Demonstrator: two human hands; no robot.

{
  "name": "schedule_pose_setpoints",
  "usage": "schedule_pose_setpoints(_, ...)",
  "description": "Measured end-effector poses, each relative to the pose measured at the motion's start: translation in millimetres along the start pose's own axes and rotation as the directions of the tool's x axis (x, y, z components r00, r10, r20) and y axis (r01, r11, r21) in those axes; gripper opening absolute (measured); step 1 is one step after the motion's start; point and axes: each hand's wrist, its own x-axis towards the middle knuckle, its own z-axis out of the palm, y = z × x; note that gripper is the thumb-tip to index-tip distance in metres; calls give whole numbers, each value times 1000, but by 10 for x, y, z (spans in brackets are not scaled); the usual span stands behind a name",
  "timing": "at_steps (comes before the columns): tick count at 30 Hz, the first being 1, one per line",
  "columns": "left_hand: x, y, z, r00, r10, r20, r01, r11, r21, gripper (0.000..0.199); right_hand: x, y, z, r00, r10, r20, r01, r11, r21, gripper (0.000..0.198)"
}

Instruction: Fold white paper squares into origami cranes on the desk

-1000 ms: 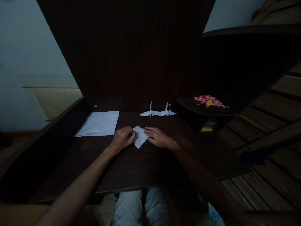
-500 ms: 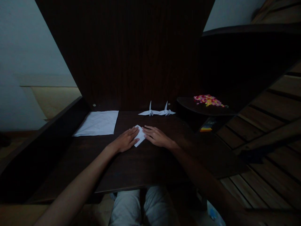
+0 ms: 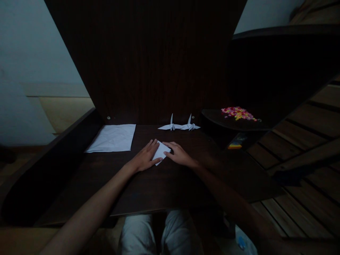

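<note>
A small folded white paper (image 3: 161,151) lies on the dark desk in front of me, with two of its corners showing between my hands. My left hand (image 3: 145,156) rests flat over the paper's left side, its fingers pointing away and its thumb stretched along the near edge. At the right corner, my right hand (image 3: 179,154) has its thumb on the paper and its forefinger by the upper edge; the other fingers are partly hidden. Beyond them, two white origami cranes (image 3: 181,126) stand side by side near the back panel.
A stack of white paper sheets (image 3: 114,138) lies at the left rear of the desk (image 3: 148,191). On a low rounded shelf (image 3: 212,118) to the right is a pile of small pink, red and yellow pieces (image 3: 240,113). A colourful packet (image 3: 235,145) sits beneath it.
My right hand has gone from lying with straight fingers on the paper to holding its right corner between thumb and fingers. More of the paper shows. The view has shifted slightly.
</note>
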Motion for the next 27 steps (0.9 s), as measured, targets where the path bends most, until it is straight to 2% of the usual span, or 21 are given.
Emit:
schedule_pose_setpoints(4,33,39,-5,990,-90,-110,76,990,-121,90,26,-10,18,996,50,-76,-22,943,332,56)
schedule_pose_setpoints(7,68,72,-38,948,-250,-195,196,946,-260,92,33,-33,26,990,86,-109,-21,871,491,52)
schedule_pose_setpoints(9,89,84,-81,899,-363,-246,244,879,-409,84,33,-61,24,987,85,-135,4,833,553,47)
schedule_pose_setpoints(11,103,92,-134,866,-432,-252,217,778,-589,70,29,-97,14,981,75,-177,43,810,584,44)
schedule_pose_setpoints(13,109,108,-190,880,-430,-202,159,666,-728,53,21,-137,-4,969,79,-234,78,802,593,43)
schedule_pose_setpoints(15,109,138,-237,881,-412,-230,90,626,-775,39,9,-178,-28,950,96,-296,100,807,582,42)
schedule_pose_setpoints(18,102,206,-277,840,-428,-332,20,637,-771,32,-13,-234,-77,918,108,-383,116,848,518,38)
schedule_pose_setpoints(20,93,256,-287,820,-422,-386,-11,663,-748,28,-27,-265,-111,898,63,-435,142,895,423,27)
schedule_pose_setpoints(23,66,320,-302,825,-365,-432,-56,707,-705,23,-41,-295,-146,873,-40,-487,195,942,273,11)
schedule_pose_setpoints(27,25,363,-355,791,-287,-540,-46,853,-520,21,-50,-288,-149,844,-91,-529,200,968,153,11)
